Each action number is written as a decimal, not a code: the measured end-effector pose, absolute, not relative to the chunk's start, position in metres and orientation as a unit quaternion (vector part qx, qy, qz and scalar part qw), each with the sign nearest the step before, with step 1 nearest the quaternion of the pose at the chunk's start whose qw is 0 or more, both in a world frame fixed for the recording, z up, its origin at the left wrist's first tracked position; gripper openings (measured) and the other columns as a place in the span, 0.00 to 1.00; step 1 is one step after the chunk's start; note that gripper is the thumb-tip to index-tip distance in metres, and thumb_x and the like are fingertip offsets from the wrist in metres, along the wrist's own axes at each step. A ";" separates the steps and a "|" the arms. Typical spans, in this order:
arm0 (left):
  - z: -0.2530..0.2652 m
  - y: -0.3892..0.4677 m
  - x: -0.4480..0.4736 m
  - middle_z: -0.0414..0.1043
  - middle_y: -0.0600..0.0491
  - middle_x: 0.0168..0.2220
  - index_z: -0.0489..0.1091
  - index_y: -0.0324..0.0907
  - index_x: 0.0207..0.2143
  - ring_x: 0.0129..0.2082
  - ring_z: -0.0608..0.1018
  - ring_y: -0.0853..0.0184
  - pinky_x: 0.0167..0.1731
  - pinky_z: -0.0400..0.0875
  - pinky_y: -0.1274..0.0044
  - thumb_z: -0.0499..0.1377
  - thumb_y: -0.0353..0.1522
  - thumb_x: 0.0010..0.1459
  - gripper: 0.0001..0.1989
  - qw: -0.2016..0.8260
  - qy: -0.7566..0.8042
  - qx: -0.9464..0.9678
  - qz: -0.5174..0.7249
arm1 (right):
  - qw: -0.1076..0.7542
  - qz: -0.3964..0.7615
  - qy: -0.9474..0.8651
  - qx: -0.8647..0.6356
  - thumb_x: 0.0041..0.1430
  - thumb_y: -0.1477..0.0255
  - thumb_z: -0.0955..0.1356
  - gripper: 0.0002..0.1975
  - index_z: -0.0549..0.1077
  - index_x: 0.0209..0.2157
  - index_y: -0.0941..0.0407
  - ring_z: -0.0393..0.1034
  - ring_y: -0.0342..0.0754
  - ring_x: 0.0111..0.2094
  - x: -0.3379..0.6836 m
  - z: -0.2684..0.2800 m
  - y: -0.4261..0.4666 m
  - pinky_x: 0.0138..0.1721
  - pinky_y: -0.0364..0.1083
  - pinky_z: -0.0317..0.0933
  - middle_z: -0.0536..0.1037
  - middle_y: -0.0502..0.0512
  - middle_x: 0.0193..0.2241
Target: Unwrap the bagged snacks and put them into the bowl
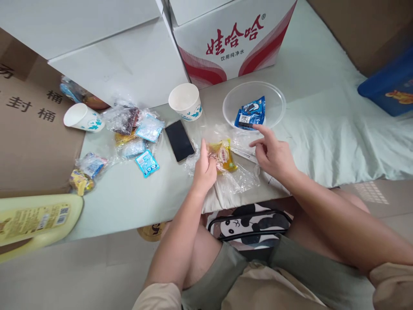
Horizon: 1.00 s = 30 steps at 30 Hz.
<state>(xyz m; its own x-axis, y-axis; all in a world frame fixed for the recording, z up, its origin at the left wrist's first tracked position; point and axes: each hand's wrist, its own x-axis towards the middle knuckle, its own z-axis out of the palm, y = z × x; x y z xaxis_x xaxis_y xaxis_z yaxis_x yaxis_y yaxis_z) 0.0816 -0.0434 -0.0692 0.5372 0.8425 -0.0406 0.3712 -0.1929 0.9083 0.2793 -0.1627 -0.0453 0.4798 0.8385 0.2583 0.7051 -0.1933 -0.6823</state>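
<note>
My left hand [205, 168] is seen edge-on with its index finger stretched out and its thumb apart; its other fingers are mostly hidden. It is beside a yellow snack packet [226, 156] lying among a crumpled clear plastic bag [240, 181]. Whether it touches the bag is unclear. My right hand [272, 153] is open, index finger extended and the others loosely bent. Its fingertip points at the near edge of the blue snack packets [250, 114], which lie in a round clear plastic bowl [280, 105]. A white pen-like stick [245, 155] lies between my hands.
A black phone [180, 141] and an upright paper cup [185, 102] are left of the bowl. Another paper cup [84, 118] lies tipped near several wrapped snacks [132, 129]. White cartons [234, 45] stand behind, a yellow jug [38, 221] at left, a blue container [389, 82] at right.
</note>
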 end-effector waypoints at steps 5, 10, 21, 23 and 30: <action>-0.053 -0.038 0.073 0.78 0.47 0.54 0.55 0.50 0.69 0.54 0.79 0.61 0.58 0.70 0.67 0.53 0.27 0.65 0.30 0.432 0.428 0.742 0.283 | 0.417 0.078 -0.511 -0.748 0.63 0.76 0.60 0.20 0.68 0.55 0.50 0.74 0.48 0.28 0.288 -0.044 -0.164 0.35 0.49 0.68 0.81 0.52 0.33; -0.052 -0.030 0.064 0.81 0.53 0.42 0.68 0.49 0.55 0.35 0.82 0.66 0.41 0.74 0.73 0.55 0.29 0.64 0.17 0.458 0.391 0.743 0.293 | 0.367 0.080 -0.606 -0.702 0.64 0.69 0.65 0.18 0.72 0.55 0.50 0.74 0.55 0.45 0.280 -0.043 -0.165 0.44 0.55 0.69 0.77 0.61 0.52; -0.049 -0.028 0.057 0.74 0.48 0.52 0.70 0.47 0.49 0.37 0.81 0.67 0.40 0.75 0.73 0.53 0.33 0.65 0.12 0.484 0.352 0.758 0.258 | 0.290 0.054 -0.620 -0.727 0.64 0.70 0.65 0.17 0.78 0.52 0.53 0.71 0.61 0.51 0.280 -0.051 -0.163 0.47 0.58 0.61 0.81 0.62 0.47; -0.049 -0.030 0.057 0.74 0.46 0.54 0.65 0.48 0.54 0.41 0.81 0.65 0.43 0.75 0.71 0.55 0.37 0.65 0.16 0.479 0.383 0.742 0.272 | 0.272 0.045 -0.630 -0.727 0.64 0.67 0.66 0.17 0.78 0.53 0.50 0.68 0.64 0.55 0.276 -0.052 -0.163 0.49 0.60 0.59 0.79 0.62 0.52; -0.040 -0.041 0.065 0.74 0.45 0.55 0.64 0.49 0.57 0.40 0.80 0.65 0.43 0.74 0.71 0.65 0.32 0.54 0.28 0.435 0.420 0.758 0.245 | 0.316 0.078 -0.627 -0.708 0.63 0.71 0.65 0.15 0.78 0.49 0.53 0.69 0.63 0.56 0.274 -0.055 -0.160 0.53 0.62 0.60 0.81 0.61 0.49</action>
<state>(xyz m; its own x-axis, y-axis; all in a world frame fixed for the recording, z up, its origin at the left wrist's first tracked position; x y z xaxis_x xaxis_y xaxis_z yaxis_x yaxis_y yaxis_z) 0.0653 -0.0411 -0.0396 0.5269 0.8499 0.0058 0.4227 -0.2679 0.8658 0.2738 -0.1598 -0.0547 0.2020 0.9367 0.2861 0.8384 -0.0144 -0.5448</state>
